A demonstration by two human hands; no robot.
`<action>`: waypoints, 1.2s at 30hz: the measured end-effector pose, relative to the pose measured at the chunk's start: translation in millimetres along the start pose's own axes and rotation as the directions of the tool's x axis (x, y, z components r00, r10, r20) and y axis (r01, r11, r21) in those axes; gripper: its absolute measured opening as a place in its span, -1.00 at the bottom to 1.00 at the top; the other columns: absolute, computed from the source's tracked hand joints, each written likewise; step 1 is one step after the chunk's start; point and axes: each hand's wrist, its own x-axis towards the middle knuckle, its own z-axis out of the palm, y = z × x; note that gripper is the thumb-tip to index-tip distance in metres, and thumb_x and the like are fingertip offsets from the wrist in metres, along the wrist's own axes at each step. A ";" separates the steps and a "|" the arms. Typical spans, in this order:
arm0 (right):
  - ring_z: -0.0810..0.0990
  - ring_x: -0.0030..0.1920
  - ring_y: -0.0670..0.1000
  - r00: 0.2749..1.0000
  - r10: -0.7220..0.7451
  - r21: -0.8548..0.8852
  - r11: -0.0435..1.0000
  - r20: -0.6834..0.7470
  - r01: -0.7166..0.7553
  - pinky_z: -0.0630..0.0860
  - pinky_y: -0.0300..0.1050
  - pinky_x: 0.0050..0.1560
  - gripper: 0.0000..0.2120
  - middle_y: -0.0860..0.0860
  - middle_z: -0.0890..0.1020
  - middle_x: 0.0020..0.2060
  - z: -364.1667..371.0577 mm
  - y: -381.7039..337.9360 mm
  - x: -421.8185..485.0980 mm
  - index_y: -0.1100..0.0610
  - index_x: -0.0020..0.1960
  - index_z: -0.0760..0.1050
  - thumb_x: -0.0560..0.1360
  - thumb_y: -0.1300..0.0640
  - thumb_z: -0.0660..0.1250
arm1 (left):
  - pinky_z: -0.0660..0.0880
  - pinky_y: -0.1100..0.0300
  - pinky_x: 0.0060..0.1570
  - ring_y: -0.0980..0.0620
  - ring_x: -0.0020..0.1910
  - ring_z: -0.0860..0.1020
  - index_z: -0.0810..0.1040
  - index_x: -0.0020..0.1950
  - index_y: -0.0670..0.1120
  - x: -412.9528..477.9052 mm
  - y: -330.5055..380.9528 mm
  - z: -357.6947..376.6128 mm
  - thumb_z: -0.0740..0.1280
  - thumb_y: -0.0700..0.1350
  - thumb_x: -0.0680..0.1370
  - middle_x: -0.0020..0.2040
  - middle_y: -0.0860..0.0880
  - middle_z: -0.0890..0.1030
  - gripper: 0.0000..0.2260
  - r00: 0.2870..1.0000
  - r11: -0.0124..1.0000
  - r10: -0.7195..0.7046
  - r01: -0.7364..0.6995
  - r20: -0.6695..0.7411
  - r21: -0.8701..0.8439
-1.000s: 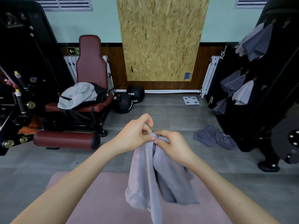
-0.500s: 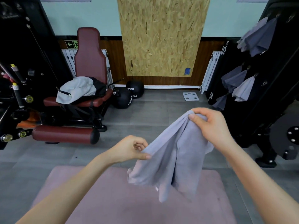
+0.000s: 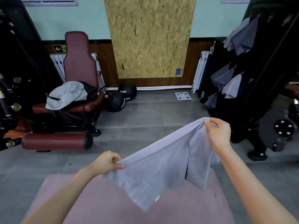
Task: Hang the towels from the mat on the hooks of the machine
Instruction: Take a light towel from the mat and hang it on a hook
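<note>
Pinching the towel by fingertips alone, the right hand and left hand could lose it if the stretch tightens, dropping it onto the mat. The right arm reaches up toward the machine and its hooks; the left sits low, the cloth slung between them.

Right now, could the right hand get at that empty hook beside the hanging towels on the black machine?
Probably, with a stretch or a step. Nothing stands between the right hand and the empty hook; but it pinches the towel, whose other corner the left hand holds.
</note>
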 end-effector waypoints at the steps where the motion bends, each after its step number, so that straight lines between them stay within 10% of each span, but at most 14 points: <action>1: 0.59 0.03 0.14 0.998 0.046 -0.004 0.999 -0.032 -0.046 0.50 0.10 0.12 -0.84 0.07 0.66 -0.07 -0.5 6.7 2.2 0.14 -0.03 0.62 0.49 0.11 0.32 | 0.23 0.36 -0.39 0.22 -0.43 0.38 0.38 -0.42 0.11 -0.3 -3.8 -0.4 0.47 -0.06 0.43 -0.51 0.25 0.43 -0.68 1.000 1.000 -0.014 0.014 0.005 0.024; 10: 0.57 0.06 0.26 0.952 0.276 -0.116 0.950 -0.130 -0.291 0.45 0.02 0.12 -0.82 0.21 0.65 -0.03 6.7 49.3 -5.5 0.20 0.01 0.61 0.52 0.16 0.28 | 0.37 0.35 -0.42 0.09 -0.40 0.48 0.56 -0.26 -0.13 10.9 -2.2 -0.3 0.49 -0.10 0.41 -0.34 0.01 0.57 -0.84 0.936 0.936 -0.295 0.243 -0.191 -0.256; 19: 0.56 0.12 0.23 0.984 0.171 -0.264 0.952 0.043 -0.154 0.42 -0.05 0.10 -0.81 0.24 0.64 0.02 33.4 46.5 -33.3 0.22 0.05 0.61 0.48 0.25 0.30 | 0.58 0.18 -0.20 0.01 -0.26 0.64 0.60 -0.06 -0.30 38.6 82.3 -5.0 0.29 -0.41 0.49 -0.22 -0.14 0.66 -0.88 0.928 0.500 -0.295 0.355 0.230 -0.790; 27: 0.53 -0.26 -0.05 0.879 0.250 0.075 0.950 0.406 -0.305 0.62 -0.16 -0.29 -0.82 0.11 0.63 -0.27 44.1 39.0 -63.3 0.26 -0.14 0.64 0.45 0.42 0.28 | 0.38 0.35 -0.52 0.00 -0.38 0.44 0.60 -0.08 -0.15 56.1 100.7 11.1 0.32 -0.23 0.54 -0.32 -0.08 0.53 -0.93 0.957 0.815 -0.285 0.214 -0.051 -0.539; 33: 0.62 -0.03 0.08 0.603 0.148 0.209 0.851 0.783 -0.481 0.61 -0.16 -0.07 -0.57 0.18 0.63 -0.07 39.0 9.0 -79.7 0.25 0.08 0.53 0.36 0.56 0.10 | 0.53 0.26 -0.31 0.02 -0.26 0.58 0.56 0.01 -0.27 58.3 115.2 3.7 0.43 -0.32 0.43 -0.20 -0.14 0.62 -0.82 0.959 0.686 -0.276 0.239 0.058 -0.688; 36: 0.63 -0.22 -0.05 0.689 0.006 0.234 0.938 0.725 -0.254 0.59 -0.02 0.05 -0.73 0.00 0.65 -0.31 42.7 3.1 -83.7 0.18 -0.03 0.57 0.38 0.47 0.32 | 0.50 0.14 -0.02 -0.03 -0.10 0.59 0.58 0.05 -0.21 57.0 118.6 -4.0 0.39 -0.42 0.40 -0.15 -0.13 0.65 -0.74 0.961 0.644 -0.249 0.254 0.116 -0.722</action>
